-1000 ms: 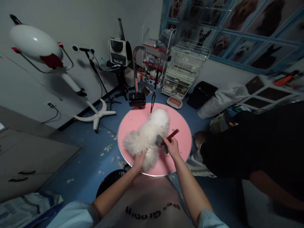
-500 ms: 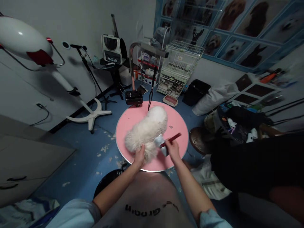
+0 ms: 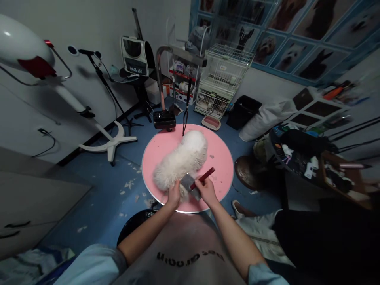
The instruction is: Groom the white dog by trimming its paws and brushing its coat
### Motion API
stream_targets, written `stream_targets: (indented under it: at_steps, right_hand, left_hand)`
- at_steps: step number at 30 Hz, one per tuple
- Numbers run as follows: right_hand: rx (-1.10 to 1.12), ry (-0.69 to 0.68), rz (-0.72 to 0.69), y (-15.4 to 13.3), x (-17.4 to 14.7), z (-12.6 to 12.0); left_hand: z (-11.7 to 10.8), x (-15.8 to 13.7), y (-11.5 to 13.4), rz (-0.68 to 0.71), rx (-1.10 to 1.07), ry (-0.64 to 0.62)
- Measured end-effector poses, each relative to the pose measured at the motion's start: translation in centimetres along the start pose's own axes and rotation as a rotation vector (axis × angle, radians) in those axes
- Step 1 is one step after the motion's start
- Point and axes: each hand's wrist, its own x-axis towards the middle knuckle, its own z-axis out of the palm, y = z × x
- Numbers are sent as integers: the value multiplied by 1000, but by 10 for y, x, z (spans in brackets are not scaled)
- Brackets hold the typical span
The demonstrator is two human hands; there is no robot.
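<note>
Near edge of the pink round table [image 3: 221, 158], head view | left hand [image 3: 173, 195] clasps the white dog [image 3: 181, 160] at its rear | right hand [image 3: 206, 191] closed around the red-handled brush [image 3: 197, 183] | best done in short, light strokes while the dog is held steady.

Head view — steeply downward, near table [image 3: 221, 158]

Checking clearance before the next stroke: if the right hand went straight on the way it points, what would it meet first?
The right hand holds the red-handled slicker brush angled up-left; straight on, it would likely meet the white dog's fluffy rear first, though depth is uncertain.
</note>
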Motion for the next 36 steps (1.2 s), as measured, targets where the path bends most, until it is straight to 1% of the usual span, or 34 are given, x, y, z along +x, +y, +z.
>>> stream_targets:
  at_steps: [1,2,3,4,5,7,8,9,11,12,13,14,15,16,17,18,19,20,21,23,24,25,26,27,28,29,30,31,32,33,34,35,36]
  right_hand:
    - [-2,27,8,-1,1,1]
    - [-1,102,-12,-3,2,2]
    - [2,171,-51,-4,4,3]
    - [1,189,-87,-5,6,4]
    - [-4,141,-104,-6,9,5]
    - [-14,-32,-56,-9,14,7]
    - [-21,-62,-28,-10,16,7]
    - [-27,-29,-25,-11,18,8]
    - [-12,120,-91,-14,20,8]
    - [-3,138,-126,-15,20,9]
    - [3,97,-136,-17,19,10]
    - [6,19,-112,-18,17,12]
    - [2,-57,-64,-19,14,14]
    - [-13,-89,-21,-20,12,16]
    - [-36,-65,-1,-20,10,17]
    - [-57,-1,-9,-20,8,19]
    - [-69,61,-37,-20,6,20]
    - [-75,84,-65,-18,6,20]
    - [-73,66,-76,-17,7,19]
    - [-61,3,-36,-13,11,13]
    - [-68,31,-16,-11,14,9]
    - [-84,114,-15,-9,17,4]
    - [-97,223,-34,-8,19,0]
    - [-100,302,-61,-7,20,-2]
    - [-93,316,-80,-5,20,-3]
    - [-74,259,-78,-3,18,-3]
    - [-47,156,-47,0,16,0]
    - [-24,67,4,3,14,3]
    - [-16,27,53,7,12,7]
    - [-23,55,86,10,9,11]
    - [-37,127,95,14,7,14]
    - [-47,200,81,16,5,15]
    - [-49,236,55,18,3,15]
  left_hand:
    - [0,0,0,17,13,5]
    - [-1,-1,1,39,37,5]
    - [-1,-1,2,58,68,-8]
    - [-2,-2,4,76,101,-30]
    - [-3,-2,6,88,133,-60]
    - [-6,-4,11,91,199,-112]
    - [-7,-4,13,86,229,-124]
    - [-9,-4,16,80,254,-129]
    - [-11,-4,19,64,287,-135]
    - [-12,-4,19,59,297,-139]
    - [-12,-4,20,54,302,-146]
    - [-13,-4,20,46,310,-154]
    - [-13,-4,20,40,320,-153]
    - [-13,-4,20,37,330,-144]
    - [-13,-4,20,35,340,-134]
    - [-13,-4,20,34,347,-124]
    - [-12,-3,20,35,349,-118]
    - [-12,-3,20,38,347,-115]
    - [-12,-3,20,40,343,-111]
    - [-11,-2,20,41,357,-79]
    - [-11,-2,19,46,378,-48]
    - [-10,-2,19,54,407,-18]
    - [-10,-2,18,63,438,2]
    - [-9,-2,17,73,463,12]
    - [-8,-3,16,82,481,14]
    - [-8,-3,15,88,492,11]
    - [-7,-3,13,84,502,2]
    - [-6,-4,11,78,506,-7]
    - [-5,-4,10,74,504,-11]
    - [-4,-4,8,70,496,-16]
    - [-4,-4,7,66,485,-23]
    - [-3,-5,6,64,470,-31]
    - [-2,-5,5,66,454,-35]
